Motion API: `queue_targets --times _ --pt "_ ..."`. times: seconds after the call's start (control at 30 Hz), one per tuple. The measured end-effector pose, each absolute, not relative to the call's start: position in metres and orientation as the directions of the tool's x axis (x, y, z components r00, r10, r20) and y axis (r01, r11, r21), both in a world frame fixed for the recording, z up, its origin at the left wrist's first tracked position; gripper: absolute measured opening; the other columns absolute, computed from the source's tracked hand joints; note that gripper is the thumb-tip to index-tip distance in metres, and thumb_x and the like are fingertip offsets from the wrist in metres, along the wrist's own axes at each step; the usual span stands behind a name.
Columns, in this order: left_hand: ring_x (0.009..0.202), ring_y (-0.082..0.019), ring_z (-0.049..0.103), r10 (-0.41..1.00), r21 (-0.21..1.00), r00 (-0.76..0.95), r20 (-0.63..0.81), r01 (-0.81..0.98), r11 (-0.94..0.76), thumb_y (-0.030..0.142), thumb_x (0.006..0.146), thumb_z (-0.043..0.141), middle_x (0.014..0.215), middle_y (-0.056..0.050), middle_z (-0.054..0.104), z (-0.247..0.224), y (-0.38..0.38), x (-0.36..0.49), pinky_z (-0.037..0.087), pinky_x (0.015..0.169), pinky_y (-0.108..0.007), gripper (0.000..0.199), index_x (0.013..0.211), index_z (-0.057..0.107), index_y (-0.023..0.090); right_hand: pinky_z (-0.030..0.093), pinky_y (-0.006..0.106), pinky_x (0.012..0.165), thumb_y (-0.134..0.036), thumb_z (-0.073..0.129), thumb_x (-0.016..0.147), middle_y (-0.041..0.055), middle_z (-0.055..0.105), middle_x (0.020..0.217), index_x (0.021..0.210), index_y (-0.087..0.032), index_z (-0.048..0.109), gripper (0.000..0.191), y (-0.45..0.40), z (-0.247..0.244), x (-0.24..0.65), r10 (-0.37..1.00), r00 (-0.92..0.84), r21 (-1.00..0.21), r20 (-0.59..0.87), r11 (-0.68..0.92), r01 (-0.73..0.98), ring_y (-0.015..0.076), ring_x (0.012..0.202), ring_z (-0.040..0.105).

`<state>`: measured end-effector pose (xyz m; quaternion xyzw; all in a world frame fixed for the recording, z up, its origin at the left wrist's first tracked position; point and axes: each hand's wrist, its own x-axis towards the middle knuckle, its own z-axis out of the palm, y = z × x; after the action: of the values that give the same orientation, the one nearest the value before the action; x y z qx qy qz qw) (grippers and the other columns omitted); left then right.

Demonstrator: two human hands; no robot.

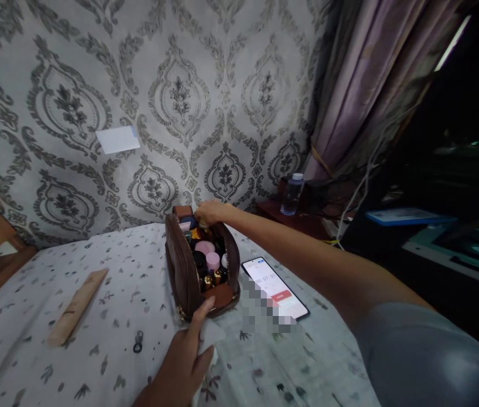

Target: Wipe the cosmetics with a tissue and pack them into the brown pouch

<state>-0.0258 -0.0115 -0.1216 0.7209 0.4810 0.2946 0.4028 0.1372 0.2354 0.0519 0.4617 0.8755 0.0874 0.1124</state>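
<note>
A slim beige tube (78,307) lies on white printed cloth (107,373). The left hand (184,356), index extended, touches the open brown zippered bag (177,254); its grip on white tissue (212,334) is unclear. The right hand (210,212) curls at the far end, hold hidden, near a black-edged phone (279,282).

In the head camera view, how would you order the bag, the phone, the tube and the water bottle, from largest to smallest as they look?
1. Brown bag, clearly largest.
2. Phone and beige tube: they look too alike to rank.
3. Water bottle, smallest here, though it stands farther away.
</note>
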Motion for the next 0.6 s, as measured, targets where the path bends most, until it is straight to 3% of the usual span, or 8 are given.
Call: queue_targets --times 0.1,0.23,0.4,0.5,0.6 --pt "0.126 -0.028 0.058 0.912 0.851 0.409 0.029 0.469 -0.237 0.031 0.093 0.051 0.142 -0.013 0.059 -0.12 -0.011 -0.026 0.04 0.115 -0.043 0.077 0.162 0.017 0.026 0.051 0.029 0.083 -0.019 0.067 0.081 0.0087 0.069 0.125 0.118 -0.026 0.074 0.039 0.237 0.05 0.139 0.823 -0.555 0.233 -0.121 0.567 0.79 0.0263 0.113 0.065" --pt "0.129 -0.026 0.057 0.892 0.851 0.452 0.034 0.455 -0.263 0.029 0.095 0.048 0.138 -0.011 0.062 -0.113 -0.012 -0.025 0.041 0.113 -0.039 0.076 0.162 0.013 0.026 0.05 0.028 0.078 -0.023 0.068 0.08 0.0108 0.07 0.123 0.12 -0.023 0.074 0.04 0.237 0.048 0.142 0.818 -0.565 0.187 -0.107 0.575 0.797 0.0259 0.107 0.067" --pt "0.135 -0.025 0.051 0.893 0.849 0.442 0.088 0.436 -0.3 0.026 0.094 0.049 0.156 -0.008 0.046 -0.098 -0.014 -0.022 0.04 0.114 -0.037 0.074 0.162 0.017 0.027 0.048 0.023 0.084 -0.018 0.066 0.082 0.0091 0.072 0.121 0.119 -0.02 0.074 0.038 0.226 0.056 0.15 0.805 -0.593 0.121 -0.028 0.591 0.797 0.023 0.108 0.066" --pt "0.12 -0.023 0.059 0.911 0.825 0.387 0.142 0.462 -0.325 0.027 0.096 0.047 0.152 -0.01 0.049 -0.085 -0.015 -0.025 0.045 0.105 -0.035 0.07 0.16 0.02 0.025 0.046 0.025 0.093 -0.015 0.058 0.088 0.0102 0.068 0.128 0.127 -0.017 0.068 0.04 0.209 0.061 0.156 0.8 -0.595 0.085 0.078 0.59 0.803 0.023 0.116 0.063" --pt "0.097 -0.019 0.065 0.906 0.772 0.35 0.237 0.498 -0.394 0.024 0.093 0.045 0.138 -0.01 0.06 -0.07 -0.014 -0.043 0.05 0.091 -0.03 0.06 0.153 0.035 0.022 0.047 0.034 0.099 -0.015 0.048 0.093 0.0151 0.067 0.128 0.125 -0.013 0.067 0.038 0.18 0.057 0.161 0.778 -0.585 0.036 0.231 0.594 0.804 0.0267 0.119 0.062"
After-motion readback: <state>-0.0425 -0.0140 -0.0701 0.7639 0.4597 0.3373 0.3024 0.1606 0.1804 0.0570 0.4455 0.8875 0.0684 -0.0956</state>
